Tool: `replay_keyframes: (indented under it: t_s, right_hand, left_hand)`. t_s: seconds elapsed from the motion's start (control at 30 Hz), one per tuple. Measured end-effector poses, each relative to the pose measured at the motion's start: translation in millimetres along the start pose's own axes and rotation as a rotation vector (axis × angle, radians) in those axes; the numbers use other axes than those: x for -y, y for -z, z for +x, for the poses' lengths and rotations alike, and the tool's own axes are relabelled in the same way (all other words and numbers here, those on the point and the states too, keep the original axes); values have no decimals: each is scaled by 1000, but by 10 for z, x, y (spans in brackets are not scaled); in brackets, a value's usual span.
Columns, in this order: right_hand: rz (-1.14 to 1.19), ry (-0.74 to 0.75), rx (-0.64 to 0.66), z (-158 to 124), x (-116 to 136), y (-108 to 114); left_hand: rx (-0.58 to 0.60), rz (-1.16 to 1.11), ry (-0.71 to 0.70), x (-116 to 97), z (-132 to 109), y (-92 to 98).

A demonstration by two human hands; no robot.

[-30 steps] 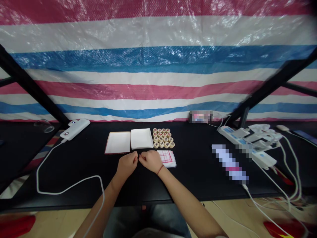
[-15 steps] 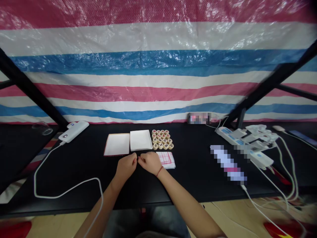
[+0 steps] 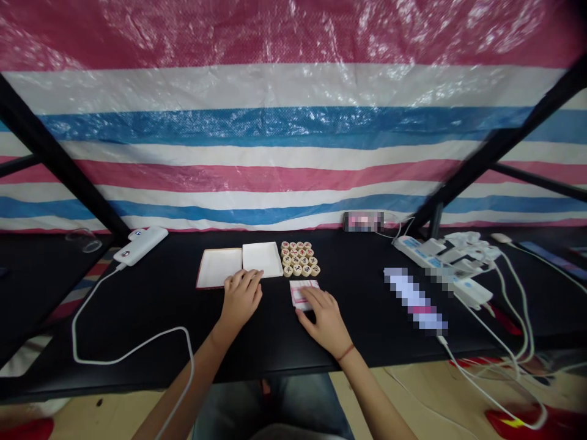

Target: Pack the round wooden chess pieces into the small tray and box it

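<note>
My left hand (image 3: 241,296) is at the near edges of two shallow white-lined box halves, fingers extended and slightly bent. The left half (image 3: 219,266) has a reddish rim; the right half (image 3: 261,255) stands beside it, and my fingertips overlap its near edge. Whether they touch it I cannot tell. Under the spread fingers of my right hand (image 3: 324,318) lies a folded white sheet (image 3: 297,287) with red lines. Chinese chess pieces (image 3: 300,259), round and pale with red or black characters, sit in tidy rows just beyond the sheet.
At the left lies a white device (image 3: 143,245) with a cable (image 3: 128,351) curving past my left forearm. On the right are a phone-like object (image 3: 415,299), blurred out, and a white power strip (image 3: 468,287) crowded with plugs. A striped tarp (image 3: 275,171) hangs behind the black table (image 3: 358,342).
My hands, fists close together before, have parted and unfolded. The left has shifted slightly towards the boxes; the right has moved right onto the folded sheet. The camera view has shifted slightly.
</note>
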State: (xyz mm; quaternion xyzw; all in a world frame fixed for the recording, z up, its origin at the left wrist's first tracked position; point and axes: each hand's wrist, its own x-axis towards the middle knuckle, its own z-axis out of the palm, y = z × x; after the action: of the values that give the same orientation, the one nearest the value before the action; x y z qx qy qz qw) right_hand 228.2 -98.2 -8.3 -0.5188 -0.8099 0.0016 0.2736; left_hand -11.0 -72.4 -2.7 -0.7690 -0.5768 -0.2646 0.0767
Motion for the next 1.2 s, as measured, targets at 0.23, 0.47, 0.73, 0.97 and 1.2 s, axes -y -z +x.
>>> replay_keyframes:
  t_s: [0.23,0.47,0.73,0.97,1.2]
  right_hand:
    - [4,-16,28,-121,100,43]
    - [156,-140,-100,-45,200,39]
    - [202,45,-86,512,561,-24]
    - [33,208,226,648,616,-316]
    - [42,173,235,633,614,-354]
  left_hand:
    - [69,19,-28,2,-139,62]
    - [118,-30,-106,-100,-411,208]
    - [28,16,27,-49,-544,121]
    - [120,-62,8,-50,-525,123]
    - [63,-110,33,-23,-545,83]
